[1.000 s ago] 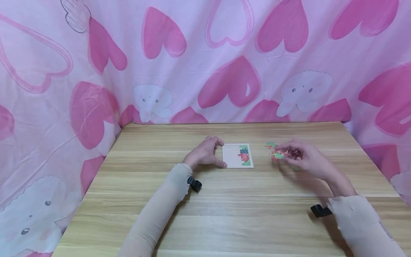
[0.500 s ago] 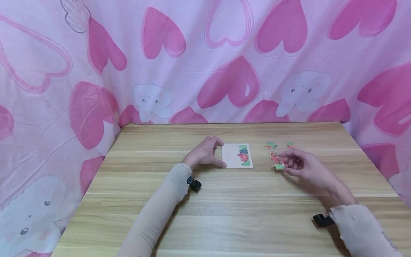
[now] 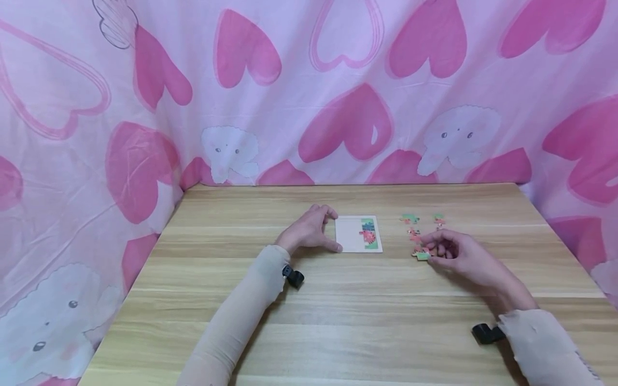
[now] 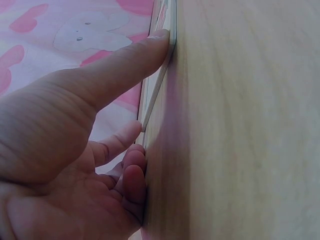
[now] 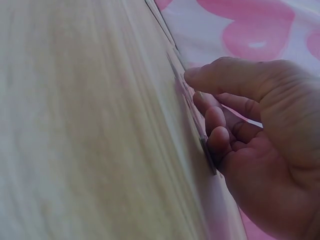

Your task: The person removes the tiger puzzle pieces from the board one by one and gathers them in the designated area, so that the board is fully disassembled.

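The puzzle frame is held by its left corners, thumb and fingers of the left hand spread wide; a printed section is seated along its right side. On the table to the right, a green-and-red piece seems narrowly pinched by the right hand, near other loose pieces. That piece is best gripped by its edges and kept level — neighbours left undisturbed — while the frame is steadied lightly.
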Demonstrator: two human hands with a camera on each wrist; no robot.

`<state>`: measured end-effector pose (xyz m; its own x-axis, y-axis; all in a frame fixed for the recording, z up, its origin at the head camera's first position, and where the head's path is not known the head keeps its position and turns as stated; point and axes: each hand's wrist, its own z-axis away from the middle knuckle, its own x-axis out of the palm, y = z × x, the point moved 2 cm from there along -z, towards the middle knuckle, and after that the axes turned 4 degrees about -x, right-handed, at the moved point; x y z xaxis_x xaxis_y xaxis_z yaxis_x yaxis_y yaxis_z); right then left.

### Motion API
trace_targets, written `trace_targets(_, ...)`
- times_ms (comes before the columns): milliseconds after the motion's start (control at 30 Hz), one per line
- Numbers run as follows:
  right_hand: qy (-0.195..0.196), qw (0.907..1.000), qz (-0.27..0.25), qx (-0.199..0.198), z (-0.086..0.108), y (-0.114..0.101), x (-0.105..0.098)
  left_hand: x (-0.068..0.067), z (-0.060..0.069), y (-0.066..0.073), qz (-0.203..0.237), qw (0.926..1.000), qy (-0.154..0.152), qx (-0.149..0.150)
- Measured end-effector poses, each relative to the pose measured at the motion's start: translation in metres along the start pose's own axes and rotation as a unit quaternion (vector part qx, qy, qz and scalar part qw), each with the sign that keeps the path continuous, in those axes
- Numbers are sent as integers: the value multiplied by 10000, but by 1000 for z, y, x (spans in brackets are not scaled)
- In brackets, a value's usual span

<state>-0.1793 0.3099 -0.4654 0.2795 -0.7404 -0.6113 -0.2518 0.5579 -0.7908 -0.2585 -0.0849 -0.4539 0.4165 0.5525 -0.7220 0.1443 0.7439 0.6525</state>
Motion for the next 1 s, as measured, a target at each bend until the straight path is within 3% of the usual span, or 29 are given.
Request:
trace_targets(467, -85, 9995, -126, -272, 2, 3, 1, 0, 0, 1, -61, 10000, 2, 58)
trace_targets(1000, -175, 9997, -122, -143, 2, 4, 1, 0, -1, 0, 19, 10000, -19, -49)
